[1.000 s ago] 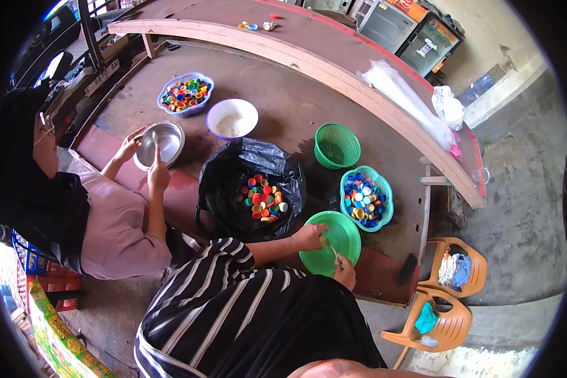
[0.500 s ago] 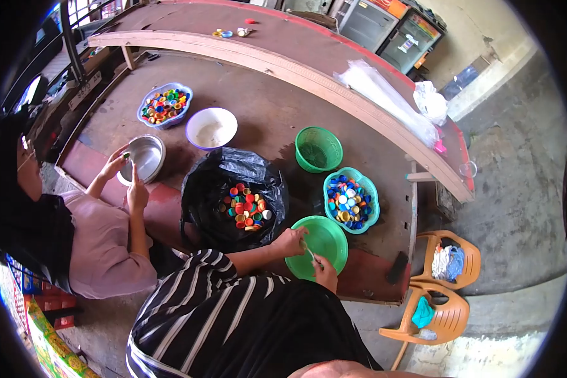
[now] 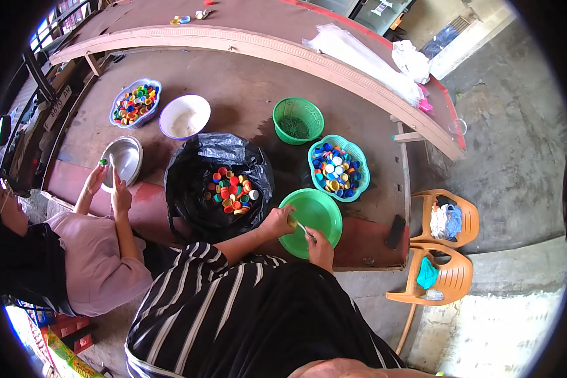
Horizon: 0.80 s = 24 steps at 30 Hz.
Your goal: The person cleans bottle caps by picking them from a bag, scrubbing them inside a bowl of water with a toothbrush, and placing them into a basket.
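Over the light-green basin [image 3: 324, 213] my two hands work close together. My left hand [image 3: 276, 222] is closed around a small yellowish bottle cap [image 3: 292, 221], mostly covered by the fingers. My right hand [image 3: 320, 249] grips a small knife [image 3: 302, 227], whose thin pale blade points at the cap. Left of the basin, a black plastic bag [image 3: 186, 189] lies spread open with red, yellow, green and white bottle caps [image 3: 232, 191] inside. Beyond the basin sits a turquoise basket [image 3: 363, 169] filled with blue, white and yellow caps.
Farther back are a green basket [image 3: 298, 112], a white bowl [image 3: 186, 117] and a lilac basket of caps [image 3: 134, 104]. At left, another person's hands [image 3: 110, 189] hold a green cap by a metal bowl [image 3: 125, 160]. Orange chairs [image 3: 457, 277] stand right of the table.
The camera view has shifted, so the table's contents appear higher and farther left. Both my hands stay over the basin with cap and knife. The other person's hands have shifted slightly.
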Each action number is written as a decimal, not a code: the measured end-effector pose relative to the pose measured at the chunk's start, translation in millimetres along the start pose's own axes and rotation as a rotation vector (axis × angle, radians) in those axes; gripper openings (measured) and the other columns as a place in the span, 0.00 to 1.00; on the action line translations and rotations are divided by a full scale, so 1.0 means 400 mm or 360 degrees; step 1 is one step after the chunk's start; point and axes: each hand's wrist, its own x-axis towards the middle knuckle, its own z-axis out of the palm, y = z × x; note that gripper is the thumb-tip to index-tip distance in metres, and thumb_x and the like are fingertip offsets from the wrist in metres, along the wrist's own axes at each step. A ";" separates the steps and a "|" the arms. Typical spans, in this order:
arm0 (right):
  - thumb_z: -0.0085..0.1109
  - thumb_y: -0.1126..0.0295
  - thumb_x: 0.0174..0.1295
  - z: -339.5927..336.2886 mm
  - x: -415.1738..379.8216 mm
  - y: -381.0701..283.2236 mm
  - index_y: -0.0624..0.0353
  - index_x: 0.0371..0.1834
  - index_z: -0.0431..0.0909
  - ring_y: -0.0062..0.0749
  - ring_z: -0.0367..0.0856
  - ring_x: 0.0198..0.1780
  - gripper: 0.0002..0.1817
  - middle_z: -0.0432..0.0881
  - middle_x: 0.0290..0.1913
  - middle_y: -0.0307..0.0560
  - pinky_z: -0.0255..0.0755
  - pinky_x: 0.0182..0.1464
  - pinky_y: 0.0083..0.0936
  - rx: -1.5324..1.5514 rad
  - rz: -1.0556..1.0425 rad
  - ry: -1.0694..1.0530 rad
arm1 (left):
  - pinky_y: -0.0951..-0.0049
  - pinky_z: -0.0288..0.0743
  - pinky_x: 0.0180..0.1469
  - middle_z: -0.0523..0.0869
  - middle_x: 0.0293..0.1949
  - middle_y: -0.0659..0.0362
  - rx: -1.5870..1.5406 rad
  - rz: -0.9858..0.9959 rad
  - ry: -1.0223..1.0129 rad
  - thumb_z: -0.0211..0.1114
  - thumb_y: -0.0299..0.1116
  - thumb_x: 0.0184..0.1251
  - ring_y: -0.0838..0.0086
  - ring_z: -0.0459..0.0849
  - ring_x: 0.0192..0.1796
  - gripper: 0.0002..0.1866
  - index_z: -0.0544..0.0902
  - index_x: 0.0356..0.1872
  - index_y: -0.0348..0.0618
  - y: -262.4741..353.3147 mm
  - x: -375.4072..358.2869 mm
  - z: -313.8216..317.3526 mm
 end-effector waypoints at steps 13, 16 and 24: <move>0.54 0.68 0.67 -0.032 -0.002 0.073 0.57 0.53 0.80 0.38 0.83 0.38 0.13 0.83 0.46 0.49 0.76 0.35 0.31 0.0058 0.0196 -0.0078 | 0.65 0.81 0.39 0.86 0.31 0.49 -0.0048 0.0003 0.0030 0.73 0.30 0.39 0.59 0.87 0.34 0.29 0.76 0.48 0.36 0.054 -0.006 -0.038; 0.54 0.68 0.68 -0.031 0.016 0.099 0.57 0.53 0.79 0.40 0.83 0.40 0.14 0.83 0.47 0.49 0.76 0.38 0.32 0.0237 0.0448 -0.0004 | 0.65 0.81 0.38 0.86 0.30 0.49 -0.0020 -0.0007 0.0092 0.72 0.30 0.39 0.59 0.87 0.34 0.28 0.76 0.48 0.36 0.059 0.008 -0.021; 0.56 0.68 0.65 -0.083 0.064 0.145 0.54 0.52 0.79 0.42 0.83 0.43 0.14 0.82 0.46 0.48 0.74 0.44 0.33 -0.0122 0.0241 -0.0085 | 0.64 0.79 0.46 0.87 0.35 0.56 0.0103 -0.0084 0.0208 0.73 0.31 0.41 0.63 0.85 0.40 0.24 0.80 0.45 0.42 0.041 0.037 -0.043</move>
